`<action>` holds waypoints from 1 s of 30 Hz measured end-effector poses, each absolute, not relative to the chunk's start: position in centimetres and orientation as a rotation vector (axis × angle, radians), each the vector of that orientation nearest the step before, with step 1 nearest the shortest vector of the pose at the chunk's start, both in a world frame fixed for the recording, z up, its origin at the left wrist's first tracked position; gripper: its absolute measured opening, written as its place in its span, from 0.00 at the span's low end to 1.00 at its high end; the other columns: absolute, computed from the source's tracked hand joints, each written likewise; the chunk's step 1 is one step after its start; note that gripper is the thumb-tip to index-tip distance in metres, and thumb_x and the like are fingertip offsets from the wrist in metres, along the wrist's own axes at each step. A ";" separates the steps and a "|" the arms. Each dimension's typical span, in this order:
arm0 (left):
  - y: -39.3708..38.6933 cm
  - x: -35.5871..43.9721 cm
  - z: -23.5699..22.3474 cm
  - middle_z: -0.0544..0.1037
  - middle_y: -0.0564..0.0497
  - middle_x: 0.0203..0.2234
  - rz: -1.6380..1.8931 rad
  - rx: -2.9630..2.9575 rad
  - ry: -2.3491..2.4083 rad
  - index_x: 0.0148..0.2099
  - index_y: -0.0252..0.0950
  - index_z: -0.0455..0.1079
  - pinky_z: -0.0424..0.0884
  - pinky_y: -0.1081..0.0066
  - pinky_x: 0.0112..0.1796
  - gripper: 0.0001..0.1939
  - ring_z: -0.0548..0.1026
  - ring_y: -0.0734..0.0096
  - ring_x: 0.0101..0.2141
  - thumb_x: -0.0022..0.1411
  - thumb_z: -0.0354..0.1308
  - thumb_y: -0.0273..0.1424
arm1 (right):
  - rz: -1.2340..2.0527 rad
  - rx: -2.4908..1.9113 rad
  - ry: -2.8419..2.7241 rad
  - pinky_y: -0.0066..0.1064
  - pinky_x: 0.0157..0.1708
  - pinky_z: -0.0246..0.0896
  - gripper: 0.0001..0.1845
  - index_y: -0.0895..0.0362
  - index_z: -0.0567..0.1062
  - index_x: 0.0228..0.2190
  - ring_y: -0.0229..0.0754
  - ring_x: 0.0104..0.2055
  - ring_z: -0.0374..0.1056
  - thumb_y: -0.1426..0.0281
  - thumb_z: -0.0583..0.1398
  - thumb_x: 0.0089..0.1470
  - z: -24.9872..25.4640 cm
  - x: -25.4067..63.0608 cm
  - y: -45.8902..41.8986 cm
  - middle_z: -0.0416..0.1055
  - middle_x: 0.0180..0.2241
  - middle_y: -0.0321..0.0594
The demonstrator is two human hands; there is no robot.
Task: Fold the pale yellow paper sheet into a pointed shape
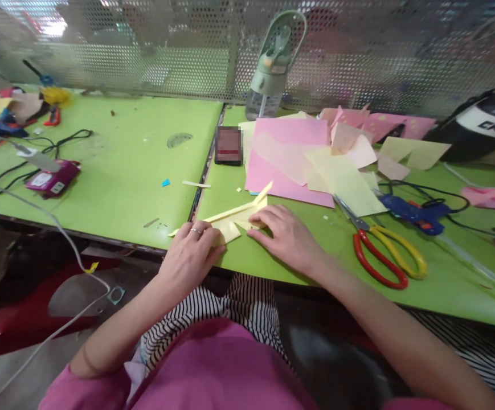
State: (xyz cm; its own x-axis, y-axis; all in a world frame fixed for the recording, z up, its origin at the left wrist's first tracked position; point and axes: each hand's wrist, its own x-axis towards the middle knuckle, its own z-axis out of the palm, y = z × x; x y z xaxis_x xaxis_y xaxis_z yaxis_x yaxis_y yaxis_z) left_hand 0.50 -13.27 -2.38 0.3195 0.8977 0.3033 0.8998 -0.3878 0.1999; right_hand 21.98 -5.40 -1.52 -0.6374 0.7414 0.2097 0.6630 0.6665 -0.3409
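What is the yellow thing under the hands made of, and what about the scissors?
The yellow piece looks like thin matte paper: it holds sharp creases under both hands. The scissors seem to have grey metal blades, slightly shiny, and smooth glossy handles, probably plastic, one red and one yellow.

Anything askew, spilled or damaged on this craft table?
Nothing damaged or spilled. The pink and yellow paper sheets lie in a loose overlapping heap, and small paper scraps dot the green table. Both hands press the folded yellow paper.

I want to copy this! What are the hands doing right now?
Left hand: fingers curled, pressing down on the folded yellow paper.
Right hand: open and flat, fingertips pressing the same paper.
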 end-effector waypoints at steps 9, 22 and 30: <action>-13.9 0.2 -2.0 0.71 0.46 0.37 -0.679 -2.617 -1.860 0.42 0.35 0.65 0.69 0.62 0.41 0.05 0.68 0.62 0.38 0.64 0.55 0.29 | 0.162 -1.141 -2.477 0.40 0.43 0.62 0.10 0.57 0.73 0.38 0.48 0.42 0.66 0.64 0.55 0.61 -0.7 21.5 -8.9 0.73 0.37 0.45; -14.1 0.3 -2.4 0.71 0.45 0.39 -0.708 -2.612 -1.886 0.44 0.36 0.64 0.69 0.61 0.41 0.05 0.67 0.61 0.39 0.66 0.54 0.30 | 0.548 -1.605 -2.530 0.37 0.33 0.60 0.12 0.57 0.76 0.33 0.45 0.33 0.69 0.61 0.59 0.55 0.9 17.3 -7.3 0.74 0.33 0.43; -13.9 -0.2 -2.6 0.72 0.47 0.41 -0.701 -2.660 -1.861 0.48 0.38 0.64 0.69 0.60 0.43 0.08 0.69 0.61 0.41 0.66 0.54 0.31 | 0.739 -1.629 -2.427 0.33 0.30 0.58 0.08 0.57 0.77 0.31 0.40 0.30 0.68 0.65 0.61 0.53 0.6 17.1 -6.7 0.75 0.29 0.40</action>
State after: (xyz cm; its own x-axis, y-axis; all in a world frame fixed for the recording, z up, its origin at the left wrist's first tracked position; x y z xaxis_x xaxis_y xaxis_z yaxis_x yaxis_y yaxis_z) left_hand -0.17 -13.85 -2.62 0.2885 0.9282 0.2351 0.8527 -0.3607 0.3778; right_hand 17.09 -6.74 0.56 -0.4105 0.8973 -0.1623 0.8356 0.2989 -0.4609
